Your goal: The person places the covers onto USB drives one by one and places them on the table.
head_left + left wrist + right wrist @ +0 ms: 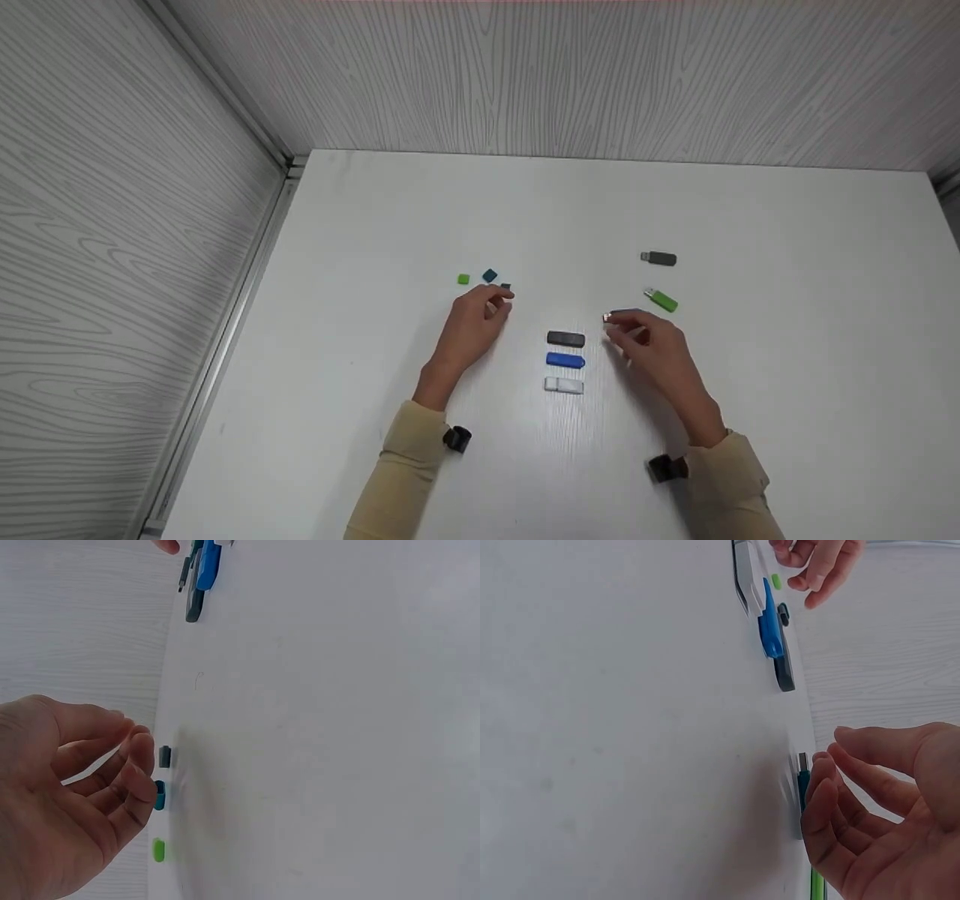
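Loosely bent, the fingers of my left hand (472,326) hover right at a small dark grey cap (165,757), with nothing between thumb and fingertips. A teal cap (490,275) and a green cap (463,279) lie just beyond it. On the right, my right hand (660,352) hangs over a teal USB stick (804,784) whose bare metal plug points left. Thumb and fingers are parted there, and the hand partly hides the stick. Farther back lie a green USB stick (663,301) and a dark grey USB stick (660,258), both with bare plugs.
Between the hands, a black USB stick (565,339), a blue USB stick (565,361) and a white USB stick (564,385) form a column on the white table (390,202). Wood-grain panels (525,82) stand behind the table and along its left side.
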Available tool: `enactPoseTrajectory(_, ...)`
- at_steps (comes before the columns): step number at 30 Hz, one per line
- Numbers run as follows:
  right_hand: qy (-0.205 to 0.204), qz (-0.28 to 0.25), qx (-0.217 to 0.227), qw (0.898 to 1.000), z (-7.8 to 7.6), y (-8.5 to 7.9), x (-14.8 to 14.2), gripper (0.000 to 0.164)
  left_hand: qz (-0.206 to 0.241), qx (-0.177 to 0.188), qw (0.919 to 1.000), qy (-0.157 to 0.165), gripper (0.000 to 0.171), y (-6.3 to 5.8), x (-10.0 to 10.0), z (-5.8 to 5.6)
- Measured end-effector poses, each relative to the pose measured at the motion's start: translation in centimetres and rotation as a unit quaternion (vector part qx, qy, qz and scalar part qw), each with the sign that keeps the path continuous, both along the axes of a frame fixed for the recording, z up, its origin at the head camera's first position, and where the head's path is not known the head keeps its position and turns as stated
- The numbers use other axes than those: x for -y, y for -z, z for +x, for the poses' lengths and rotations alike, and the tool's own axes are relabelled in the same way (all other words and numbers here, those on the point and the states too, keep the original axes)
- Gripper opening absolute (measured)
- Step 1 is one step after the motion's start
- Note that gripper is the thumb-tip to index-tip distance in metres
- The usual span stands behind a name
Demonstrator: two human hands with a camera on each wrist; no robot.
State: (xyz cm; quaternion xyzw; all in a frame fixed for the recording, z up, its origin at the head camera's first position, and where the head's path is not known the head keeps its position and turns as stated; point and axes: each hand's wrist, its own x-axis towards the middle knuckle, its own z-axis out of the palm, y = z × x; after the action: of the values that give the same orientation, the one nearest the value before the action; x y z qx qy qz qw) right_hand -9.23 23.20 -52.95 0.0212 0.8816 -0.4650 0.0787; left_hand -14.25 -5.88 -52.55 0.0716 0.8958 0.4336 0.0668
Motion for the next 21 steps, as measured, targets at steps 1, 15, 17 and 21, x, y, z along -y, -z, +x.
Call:
enactPoseTrajectory(1, -0.001, -0.001, -0.001, 1.0, 0.0, 0.0, -0.1, 0.029, 0.003, 0.0, 1.0, -0.001, 0.024, 0.0, 0.1, -0.1)
enactPoseTrajectory(15, 0.019, 0.019, 0.013, 1.0, 0.2, -0.1, -0.4, 0.029, 0.038, -0.015, 0.9987, -0.031, 0.019, 0.6, 1.1, -1.4)
enactPoseTrajectory(17, 0.024, 0.018, 0.016, 0.999, 0.2, -0.2, -0.5, 0.03, 0.034, -0.022, 0.9986, -0.035, 0.018, 0.5, 1.2, -1.6)
enactPoseTrajectory(21, 0.03, 0.021, 0.014, 0.999, 0.1, -0.3, -0.7, 0.03, 0.023, -0.03, 0.9984, -0.043, 0.018, 0.4, 1.5, -2.1)
